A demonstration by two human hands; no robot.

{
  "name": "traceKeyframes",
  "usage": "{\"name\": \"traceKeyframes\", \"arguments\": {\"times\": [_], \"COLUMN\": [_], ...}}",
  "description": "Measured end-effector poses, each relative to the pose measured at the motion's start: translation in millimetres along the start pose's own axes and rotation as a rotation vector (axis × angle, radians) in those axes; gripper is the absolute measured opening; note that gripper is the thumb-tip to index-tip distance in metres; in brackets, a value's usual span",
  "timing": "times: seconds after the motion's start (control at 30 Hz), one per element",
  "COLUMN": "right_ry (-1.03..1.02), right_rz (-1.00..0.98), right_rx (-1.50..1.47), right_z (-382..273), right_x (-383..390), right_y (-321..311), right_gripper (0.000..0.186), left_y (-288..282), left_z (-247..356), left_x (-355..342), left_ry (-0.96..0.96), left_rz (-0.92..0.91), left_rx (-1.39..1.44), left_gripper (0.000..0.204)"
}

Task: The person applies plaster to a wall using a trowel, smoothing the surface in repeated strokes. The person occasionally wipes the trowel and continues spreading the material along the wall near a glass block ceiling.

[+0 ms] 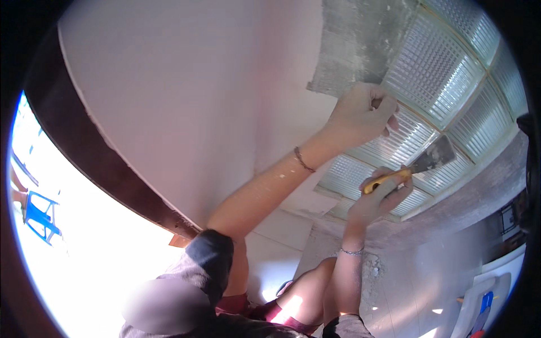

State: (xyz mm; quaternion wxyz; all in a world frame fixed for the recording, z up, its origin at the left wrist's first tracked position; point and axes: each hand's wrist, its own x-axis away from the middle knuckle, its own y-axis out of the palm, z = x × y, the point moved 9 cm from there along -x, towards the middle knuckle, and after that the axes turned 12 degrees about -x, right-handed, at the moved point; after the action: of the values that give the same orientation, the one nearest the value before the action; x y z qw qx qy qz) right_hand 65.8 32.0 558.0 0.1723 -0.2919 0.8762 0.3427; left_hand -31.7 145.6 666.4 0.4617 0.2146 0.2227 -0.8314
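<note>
My right hand (pixel 375 205) is closed around the yellow handle of a putty knife (pixel 438 159). Its flat metal blade, spotted with pale residue, points up and right in front of a glass block window (pixel 431 73). Higher up, my left hand (pixel 366 112) is raised near the corner where a bare grey cement patch (pixel 358 48) meets the glass blocks. Its fingers curl in toward the thumb, and whatever may be between them is too small to make out. Pale dust or specks mark the left forearm.
A smooth pale wall (pixel 169 84) spreads across the left, ending at a dark brown door frame (pixel 101 146). Beyond it, in bright light, stands a blue plastic stool (pixel 40 217). Crumbled debris (pixel 373 266) lies below the window; a light-coloured container (pixel 479 298) with tools sits lower right.
</note>
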Motion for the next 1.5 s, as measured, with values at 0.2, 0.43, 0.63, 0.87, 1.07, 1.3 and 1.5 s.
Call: {"name": "traceKeyframes", "arguments": {"times": [0.2, 0.43, 0.63, 0.87, 1.07, 1.3, 1.5], "right_ry": [0.009, 0.025, -0.003, -0.067, -0.001, -0.086, -0.041], "right_rz": [-0.458, -0.571, -0.54, -0.432, -0.434, -0.383, -0.391], "right_rx": [0.133, 0.08, 0.161, 0.169, 0.106, 0.19, 0.101], "right_z": [33, 57, 59, 64, 71, 65, 70], "right_x": [47, 67, 65, 65, 72, 61, 61], "right_y": [66, 95, 101, 107, 113, 102, 99], "right_gripper": [0.04, 0.04, 0.038, 0.034, 0.033, 0.03, 0.03], "left_y": [-57, -71, -74, -82, -104, -102, -94], "left_z": [-25, -94, -124, -133, -110, -45, -45], "left_x": [37, 48, 53, 49, 67, 83, 60], "left_ry": [-0.019, -0.207, -0.241, -0.175, -0.027, 0.456, 0.461], "left_rz": [0.471, 0.26, 0.344, 0.27, 0.52, 0.759, 0.576], "left_rx": [-0.243, 0.233, 0.364, 0.127, -0.114, -0.822, -1.045], "left_gripper": [0.034, 0.032, 0.035, 0.039, 0.037, 0.038, 0.065]}}
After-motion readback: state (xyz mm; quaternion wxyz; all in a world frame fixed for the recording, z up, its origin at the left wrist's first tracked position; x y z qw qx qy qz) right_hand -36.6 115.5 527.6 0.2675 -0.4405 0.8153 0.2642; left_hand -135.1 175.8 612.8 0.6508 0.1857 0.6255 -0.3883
